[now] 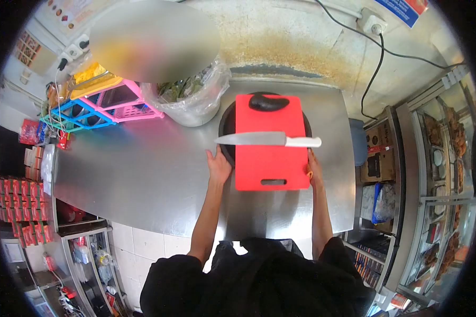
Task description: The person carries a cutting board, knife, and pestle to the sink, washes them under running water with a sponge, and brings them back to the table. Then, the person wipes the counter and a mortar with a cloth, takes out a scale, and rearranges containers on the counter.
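A round black basin (pixel 227 127) is on the steel table, with a red cutting board (pixel 269 164) lying across its top. On the board, a large knife (pixel 259 139) with a white handle lies sideways, its blade pointing left. Near the board's far edge rests a dark, glossy, elongated thing (pixel 268 102). My left hand (pixel 219 165) grips the basin's left side near the front, thumb up. On the opposite side my right hand (pixel 313 168) holds the basin under the board's right edge, its fingers partly hidden. Something small and orange shows by that hand.
The steel table (pixel 143 174) spreads out to the left. Behind stand a plastic-lined bucket (pixel 190 105) of leaves and pink and blue baskets (pixel 127 100). A black cable (pixel 373 79) hangs at the right wall. A glass food cabinet (pixel 444 169) stands far right.
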Tool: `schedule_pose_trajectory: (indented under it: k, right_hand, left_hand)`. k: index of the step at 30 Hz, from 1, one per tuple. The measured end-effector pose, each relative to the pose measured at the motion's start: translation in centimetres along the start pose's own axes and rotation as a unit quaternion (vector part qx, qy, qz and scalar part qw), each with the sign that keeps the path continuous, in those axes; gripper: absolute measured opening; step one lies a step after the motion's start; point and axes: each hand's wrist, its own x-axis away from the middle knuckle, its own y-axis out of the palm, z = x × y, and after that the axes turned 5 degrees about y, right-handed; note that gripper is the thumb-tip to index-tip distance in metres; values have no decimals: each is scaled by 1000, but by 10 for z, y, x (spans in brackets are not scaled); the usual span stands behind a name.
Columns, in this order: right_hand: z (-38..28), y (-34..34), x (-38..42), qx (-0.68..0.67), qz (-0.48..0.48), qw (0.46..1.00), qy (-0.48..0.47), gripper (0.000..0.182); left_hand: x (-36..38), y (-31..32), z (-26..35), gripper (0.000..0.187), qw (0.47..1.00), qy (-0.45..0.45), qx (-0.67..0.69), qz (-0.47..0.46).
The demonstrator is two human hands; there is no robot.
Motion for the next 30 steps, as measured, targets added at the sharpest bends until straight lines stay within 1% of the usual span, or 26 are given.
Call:
schedule_pose_trajectory:
  k: [1, 3, 4, 5, 6, 7, 8, 9, 10, 11, 12, 13, 14, 15, 16, 18, 19, 20, 22, 23, 24, 26, 28, 30]
  right_hand:
    - [-6, -3, -19, 1, -15, 1000, 4, 53]
    - [-22, -3, -48, 21, -27, 999, 16, 51]
    - [-29, -1, -60, 39, -24, 999, 23, 49]
    - [-34, 2, -71, 55, -21, 998, 30, 47]
    - [-39, 10, -78, 26, -47, 999, -1, 48]
    - [-43, 21, -83, -3, -71, 997, -32, 49]
    - [-46, 24, -90, -31, -95, 993, -63, 50]
    - [-45, 21, -103, 6, -89, 996, -31, 50]
    - [-52, 21, -106, 33, -92, 994, -40, 49]
    - [-54, 23, -102, 61, -92, 993, -43, 49]
    - [-53, 21, -93, 89, -91, 991, -43, 49]
    - [-46, 11, -101, 201, -41, 975, -89, 48]
    - [-55, 6, -84, 222, 6, 969, -108, 48]
    - [-60, -3, -58, 243, 52, 961, -124, 49]
    - [-61, -8, -28, 265, 97, 949, -137, 51]
    - [-44, -40, 29, 275, 136, 937, -165, 52]
    - [-32, -44, 65, 421, 218, 863, -174, 52]
    - [-20, -44, 92, 554, 285, 761, -180, 52]
    - [29, -52, 98, 669, 305, 643, -215, 50]
    - [51, -49, 95, 718, 309, 577, -236, 49]
    - [60, -35, 84, 699, 317, 588, -256, 50]
    - [70, 8, 51, 656, 339, 609, -289, 52]
    - [91, 84, 31, 664, 318, 611, -290, 57]
    - [126, 160, 12, 687, 300, 564, -347, 63]
  left_hand:
    - [-18, -16, -2, 78, 982, -19, 119, -148]
    - [-47, -59, 1, 77, 951, -36, 204, -228]
    - [-58, -46, 1, 77, 989, -8, 113, -94]
    - [-68, -22, 3, 77, 999, 19, 18, 43]
    - [-80, -7, 4, 78, 980, 46, -78, 177]
    - [-92, -19, 5, 80, 978, 69, -121, 153]
    - [-99, -14, 8, 81, 974, 68, -127, 175]
    - [-104, -10, 12, 82, 969, 64, -133, 198]
    - [-110, -4, 13, 83, 964, 60, -139, 221]
    - [-110, -4, 11, 86, 950, 89, -175, 242]
    - [-104, -6, 9, 86, 951, 81, -166, 246]
    - [-106, -6, 10, 87, 955, 75, -156, 242]
    - [-109, -9, 14, 87, 958, 67, -146, 237]
    - [-110, -22, 17, 87, 974, 71, -92, 197]
    - [-108, -32, 21, 87, 969, 68, -110, 212]
    - [-96, -46, 31, 88, 956, 70, -147, 243]
    - [-78, -18, 30, 81, 927, 95, -177, 318]
    - [-53, -7, 34, 78, 928, 95, -204, 297]
    - [16, 4, 52, 73, 922, 105, -263, 263]
    - [60, 11, 62, 69, 917, 108, -280, 263]
    - [102, 18, 70, 66, 912, 114, -298, 258]
    - [189, 33, 90, 66, 873, 144, -320, 339]
    - [276, 39, 109, 65, 843, 184, -320, 391]
    - [355, 34, 126, 65, 797, 234, -315, 459]
